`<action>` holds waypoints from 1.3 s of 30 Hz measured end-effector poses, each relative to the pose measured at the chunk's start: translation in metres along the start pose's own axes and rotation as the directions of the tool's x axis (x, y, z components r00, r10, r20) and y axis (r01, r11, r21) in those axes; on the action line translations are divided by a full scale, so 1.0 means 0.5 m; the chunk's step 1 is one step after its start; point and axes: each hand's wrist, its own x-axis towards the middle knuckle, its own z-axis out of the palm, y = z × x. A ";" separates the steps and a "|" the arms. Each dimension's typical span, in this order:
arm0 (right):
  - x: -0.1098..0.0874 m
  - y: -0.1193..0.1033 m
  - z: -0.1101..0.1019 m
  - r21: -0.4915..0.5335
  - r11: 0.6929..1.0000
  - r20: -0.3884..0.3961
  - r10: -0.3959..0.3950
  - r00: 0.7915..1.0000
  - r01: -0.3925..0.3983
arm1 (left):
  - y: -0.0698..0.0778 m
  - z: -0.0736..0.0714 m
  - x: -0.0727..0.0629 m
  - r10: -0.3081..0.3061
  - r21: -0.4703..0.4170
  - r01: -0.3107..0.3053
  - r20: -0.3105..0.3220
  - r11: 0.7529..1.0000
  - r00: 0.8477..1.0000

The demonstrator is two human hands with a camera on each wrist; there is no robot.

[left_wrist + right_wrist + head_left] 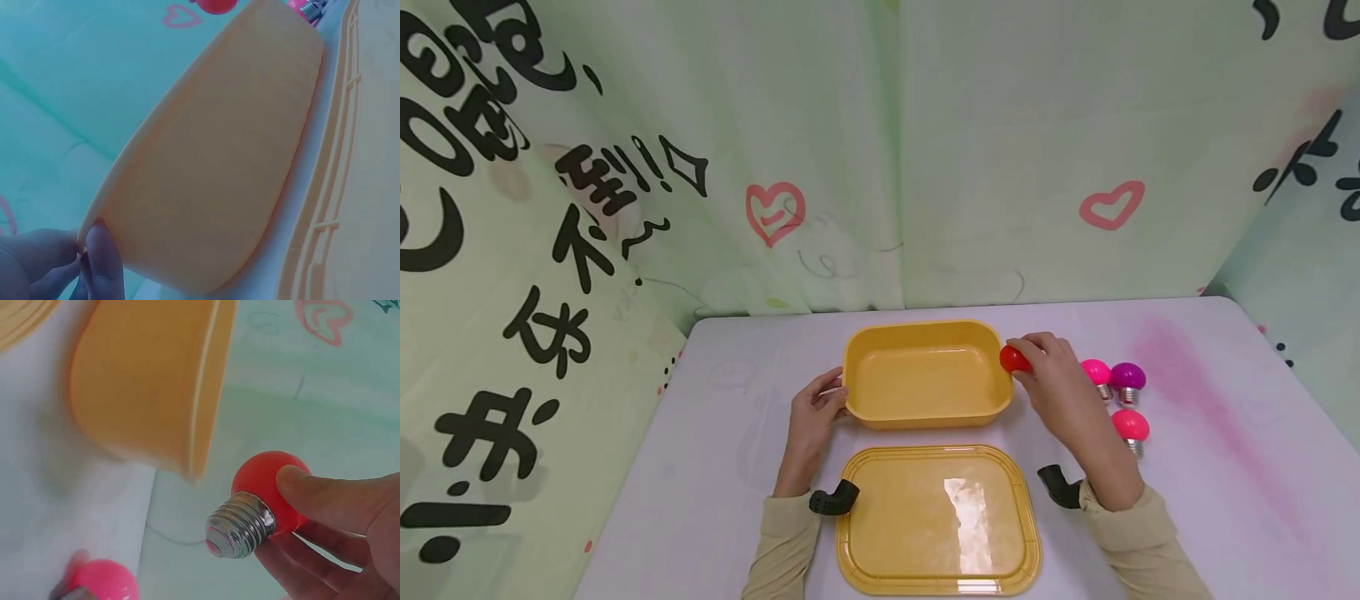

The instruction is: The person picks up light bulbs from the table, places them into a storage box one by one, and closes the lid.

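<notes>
A red light bulb [269, 487] with a silver screw base is held between the thumb and fingers of my right hand [1063, 387]. In the head view the bulb is at the right rim of a deep yellow container [928, 410], whose inside shows no contents. My left hand [814, 421] pinches that container's left rim between thumb and fingers, as the left wrist view shows closely. Nearest to the right forearm lie a pink bulb [1096, 372], a purple bulb [1127, 377] and a coral-pink bulb [1131, 426].
A flat yellow lid [925, 525] lies on the white table [700, 533] in front of the container. Green curtains [1000, 167] with hearts and black lettering hang behind and at the sides. A pink stain [1210, 408] marks the table's right part.
</notes>
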 end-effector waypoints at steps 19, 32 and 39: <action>0.046 -0.041 0.052 0.074 0.994 0.007 -0.085 0.996 0.084 | -0.005 -0.002 0.002 0.000 -0.015 0.000 -0.020 1.000 1.000; 0.064 -0.058 0.101 0.132 0.984 -0.017 -0.121 0.993 0.122 | -0.005 -0.001 0.003 -0.002 -0.016 0.002 -0.017 1.000 1.000; 0.071 -0.070 0.129 0.131 0.987 0.035 -0.100 0.994 0.095 | -0.002 0.002 0.003 -0.010 -0.011 0.010 -0.019 1.000 1.000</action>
